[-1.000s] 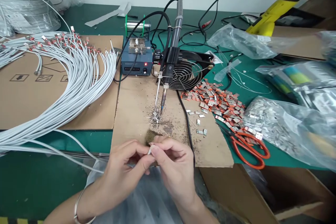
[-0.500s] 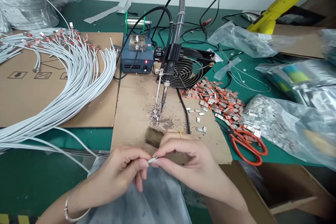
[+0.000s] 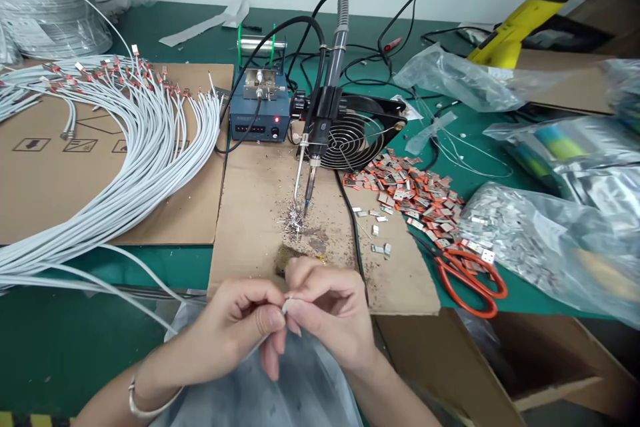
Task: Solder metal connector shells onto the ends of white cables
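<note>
My left hand (image 3: 245,323) is closed in a pinch on a white cable (image 3: 287,305), low in front of my body. My right hand (image 3: 330,313) meets it there, thumb and forefinger pressed on the cable's end. The fingers cover most of that end, so its tip is hidden. Just beyond my hands lies a brown sponge block (image 3: 284,259), partly behind my right fingers. A soldering iron (image 3: 325,120) hangs tip-down in its holder above scattered solder bits (image 3: 294,220) on the cardboard (image 3: 250,213).
White cables (image 3: 145,173) with orange-and-metal plugs fill the left. Behind stand a blue soldering unit (image 3: 260,113), a solder spool (image 3: 263,45) and a fan (image 3: 353,140). To the right lie a pile of USB plugs (image 3: 420,193), orange-handled scissors (image 3: 470,283) and a plastic bag (image 3: 530,233) of metal parts.
My right hand has turned and drawn in to the left, its fingers now bunched over the cable's end. The metal tip that showed between the fingers is covered. My left hand has barely moved.
</note>
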Demonstrator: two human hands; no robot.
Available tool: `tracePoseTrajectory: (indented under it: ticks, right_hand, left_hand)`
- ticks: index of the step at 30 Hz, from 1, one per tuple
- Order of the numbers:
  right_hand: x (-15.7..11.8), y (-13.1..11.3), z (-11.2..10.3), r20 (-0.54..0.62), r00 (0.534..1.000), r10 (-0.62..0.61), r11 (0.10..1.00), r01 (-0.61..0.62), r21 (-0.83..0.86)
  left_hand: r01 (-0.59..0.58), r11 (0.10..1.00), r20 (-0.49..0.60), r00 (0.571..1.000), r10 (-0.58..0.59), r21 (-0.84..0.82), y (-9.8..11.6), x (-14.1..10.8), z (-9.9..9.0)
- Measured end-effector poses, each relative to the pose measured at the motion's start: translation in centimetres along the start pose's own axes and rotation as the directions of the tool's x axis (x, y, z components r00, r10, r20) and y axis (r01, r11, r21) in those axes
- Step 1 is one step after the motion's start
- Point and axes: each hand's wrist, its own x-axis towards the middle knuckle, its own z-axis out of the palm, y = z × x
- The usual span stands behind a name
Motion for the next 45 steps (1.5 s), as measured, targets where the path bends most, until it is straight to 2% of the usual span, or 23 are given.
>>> tracePoseTrajectory:
  ticks: [2,4,6,7,8,10,11,12,13,14,16,20,25,28,31,33,34,36,38,39,40,43,45]
  right_hand:
    - [-0.2,0.0,-0.4,-0.026,0.999,-0.038,0.997,0.04,0.063]
    - [-0.3,-0.9,-1.9,-0.06,0.99,-0.131,0.989,0.135,0.057]
    - [-0.3,-2.6,-4.4,-0.081,0.965,-0.248,0.959,0.233,-0.162]
    - [-0.1,-3.5,-5.8,-0.079,0.947,-0.311,0.894,0.263,-0.362]
    - [0.1,-4.5,-7.3,-0.075,0.948,-0.309,0.76,0.198,-0.619]
    - [1.1,-6.3,-10.0,-0.133,0.952,-0.276,0.594,0.06,-0.802]
    - [1.9,-6.9,-11.3,-0.165,0.957,-0.24,0.373,-0.066,-0.926]
    - [2.7,-7.3,-12.3,-0.204,0.959,-0.196,0.147,-0.177,-0.973]
    - [3.7,-7.4,-13.3,-0.223,0.967,-0.12,-0.038,-0.229,-0.973]
    - [4.6,-7.4,-14.1,-0.228,0.971,-0.079,-0.11,-0.235,-0.966]
    - [6.2,-6.9,-15.1,-0.216,0.976,-0.007,-0.185,-0.213,-0.959]
    - [7.5,-5.8,-15.9,-0.184,0.981,0.066,-0.261,-0.162,-0.952]
    - [7.5,-5.6,-15.6,-0.132,0.988,0.087,-0.345,-0.094,-0.934]
    - [7.8,-5.3,-15.5,-0.135,0.99,0.049,-0.383,-0.107,-0.918]
    - [8.1,-5.1,-15.4,-0.135,0.991,0.001,-0.357,-0.126,-0.926]
    - [7.8,-5.3,-15.0,-0.119,0.993,-0.008,-0.309,-0.115,-0.944]
    - [7.6,-5.4,-14.7,-0.107,0.994,-0.005,-0.255,-0.105,-0.961]
    - [6.8,-5.5,-13.9,-0.091,0.996,0.019,-0.034,-0.09,-0.995]
    - [5.8,-5.4,-12.7,-0.092,0.993,0.07,0.35,-0.111,-0.93]
    - [5.4,-5.3,-11.9,-0.091,0.991,0.1,0.48,-0.128,-0.868]
    - [5.1,-5.1,-11.2,-0.084,0.988,0.131,0.563,-0.144,-0.814]
    - [4.7,-4.2,-9.0,-0.065,0.974,0.219,0.676,-0.199,-0.71]
    - [4.9,-3.5,-7.8,-0.079,0.951,0.3,0.749,-0.286,-0.598]
  left_hand:
    - [0.016,0.997,0.008,1.0,-0.015,-0.075,0.1,-0.2,0.0]
    - [0.028,0.994,-0.048,0.998,-0.033,-0.106,0.4,-0.7,-0.2]
    - [0.008,0.995,-0.183,0.983,-0.026,-0.101,0.7,-1.2,-0.4]
    - [-0.009,0.996,-0.253,0.967,-0.013,-0.085,0.9,-1.5,-0.6]
    - [-0.025,0.998,-0.314,0.949,0.005,-0.059,1.0,-1.6,-0.8]
    - [-0.052,0.999,-0.376,0.925,0.049,0.004,1.2,-1.8,-1.1]
    - [-0.059,0.998,-0.385,0.921,0.067,0.031,1.3,-1.7,-1.3]
    - [-0.065,0.997,-0.388,0.918,0.079,0.05,1.3,-1.6,-1.4]
    - [-0.07,0.996,-0.392,0.916,0.088,0.06,1.3,-1.5,-1.4]
    - [-0.073,0.995,-0.4,0.912,0.093,0.064,1.2,-1.4,-1.5]
    - [-0.07,0.995,-0.427,0.899,0.094,0.073,1.1,-1.2,-1.6]
    - [-0.034,0.993,-0.473,0.877,0.083,0.113,0.9,-0.9,-1.8]
    - [-0.031,0.994,-0.449,0.89,0.074,0.102,1.0,-0.7,-1.9]
    - [-0.013,0.992,-0.438,0.896,0.068,0.128,1.0,-0.3,-2.0]
    - [-0.018,0.974,-0.368,0.924,0.102,0.224,1.3,0.3,-2.3]
    - [-0.028,0.944,-0.287,0.949,0.128,0.328,1.9,0.8,-2.6]
    - [-0.018,0.924,-0.258,0.958,0.125,0.383,2.4,1.2,-2.7]
    - [0.048,0.877,-0.229,0.971,0.071,0.478,3.6,2.2,-2.9]
    - [0.139,0.837,-0.214,0.976,-0.027,0.529,4.9,3.6,-3.1]
    - [0.174,0.828,-0.211,0.975,-0.069,0.534,5.4,4.4,-3.2]
    - [0.193,0.823,-0.198,0.975,-0.101,0.534,5.9,5.3,-3.3]
    - [0.189,0.834,-0.113,0.982,-0.152,0.518,6.3,7.7,-3.6]
    - [0.174,0.846,-0.063,0.984,-0.164,0.503,6.1,8.6,-3.8]
